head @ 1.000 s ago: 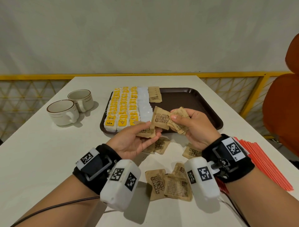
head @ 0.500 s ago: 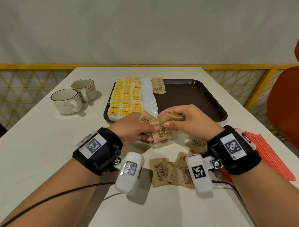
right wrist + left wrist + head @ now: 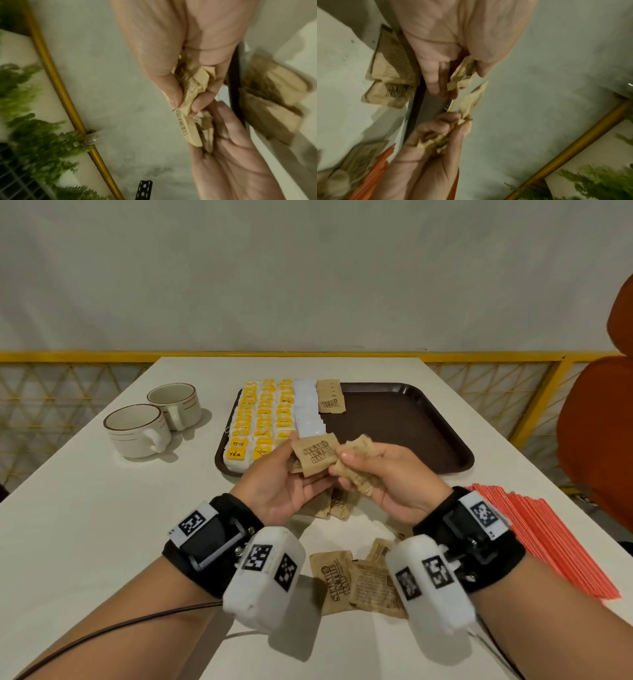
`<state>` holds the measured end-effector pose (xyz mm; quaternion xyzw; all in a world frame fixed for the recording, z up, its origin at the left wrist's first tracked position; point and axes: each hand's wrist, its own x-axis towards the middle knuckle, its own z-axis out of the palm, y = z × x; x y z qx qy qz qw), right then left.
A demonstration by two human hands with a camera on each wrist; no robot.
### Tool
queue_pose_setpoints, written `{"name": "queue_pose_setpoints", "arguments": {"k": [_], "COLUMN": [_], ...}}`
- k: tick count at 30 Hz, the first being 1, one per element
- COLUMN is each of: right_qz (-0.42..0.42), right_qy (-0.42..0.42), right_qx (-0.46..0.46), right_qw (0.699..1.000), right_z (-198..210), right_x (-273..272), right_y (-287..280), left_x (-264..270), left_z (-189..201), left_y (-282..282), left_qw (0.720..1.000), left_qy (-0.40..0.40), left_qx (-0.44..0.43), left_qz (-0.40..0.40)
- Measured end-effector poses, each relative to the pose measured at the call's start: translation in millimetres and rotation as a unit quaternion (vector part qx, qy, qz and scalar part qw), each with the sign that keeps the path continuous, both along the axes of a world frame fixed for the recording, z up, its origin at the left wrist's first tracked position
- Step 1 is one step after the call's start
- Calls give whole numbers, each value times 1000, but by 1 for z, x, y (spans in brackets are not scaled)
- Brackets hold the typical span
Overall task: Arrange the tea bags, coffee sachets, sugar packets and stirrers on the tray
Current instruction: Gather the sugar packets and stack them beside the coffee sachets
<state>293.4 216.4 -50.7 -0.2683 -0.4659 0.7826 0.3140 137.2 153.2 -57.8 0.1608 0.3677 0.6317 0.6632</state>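
On the white worktop (image 3: 85, 525) the dark brown tray (image 3: 411, 422) holds rows of yellow-tagged tea bags (image 3: 263, 419) along its left side, a column of white sachets (image 3: 306, 409) beside them and a short stack of brown sugar packets (image 3: 330, 398) at the far edge; two cups (image 3: 150, 426) stand left of it (what is in them cannot be seen). Just near of the tray, the left hand (image 3: 284, 491) pinches a flat sugar packet (image 3: 317, 453) between thumb and fingers (image 3: 435, 81), touching the crumpled bunch of packets (image 3: 359, 463) that the right hand (image 3: 394, 484) clutches in curled fingers (image 3: 204, 97), with loose packets (image 3: 356, 580) on the worktop below and red stirrers (image 3: 544, 539) at the right.

Right hand (image 3: 181, 56) pinches crumpled sugar packets (image 3: 193, 86) (brown).
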Motion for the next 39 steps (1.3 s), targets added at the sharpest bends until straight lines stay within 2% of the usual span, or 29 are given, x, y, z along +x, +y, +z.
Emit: {"name": "queue_pose_setpoints", "arguments": {"k": [3,6,8,12,16,21,24,27,30,34,39], "right_qz": [-25,-28,-4,26,-22,-68,-70,-133,-184,-128,-26], "right_qy": [-3,1,1,-20,-9,-63,-62,-43,-65,-59,-85], "right_qx": [3,-8,-14,-23,1,63,71,76,87,96,140], "right_qw": [1000,1000,1000,999,1000,994,993,987,977,985,986], "right_z": [-7,-8,-5,1,2,-2,-4,-3,-2,-1,-6], "right_x": [-7,-10,-9,-3,1,1,-1,0,4,5,2], "right_y": [-4,-5,-7,-4,-2,-1,-2,3,11,11,5], "left_x": [4,8,9,2,-4,6,8,2,-5,-10,-10], "left_z": [-2,-4,-7,-5,-7,-11,-13,-11,-10,-10,-9], "left_y": [1,-1,0,1,-1,-6,-5,-4,-3,-2,-2], "left_qw": [999,999,998,997,998,989,987,987,986,986,986], "left_qy": [-36,13,25,-15,34,141,151,153,152,138,139], "left_qx": [22,48,58,51,-1,43,54,48,45,40,41], "left_qz": [-12,-15,9,53,50,-23,-2,25,51,83,77]}}
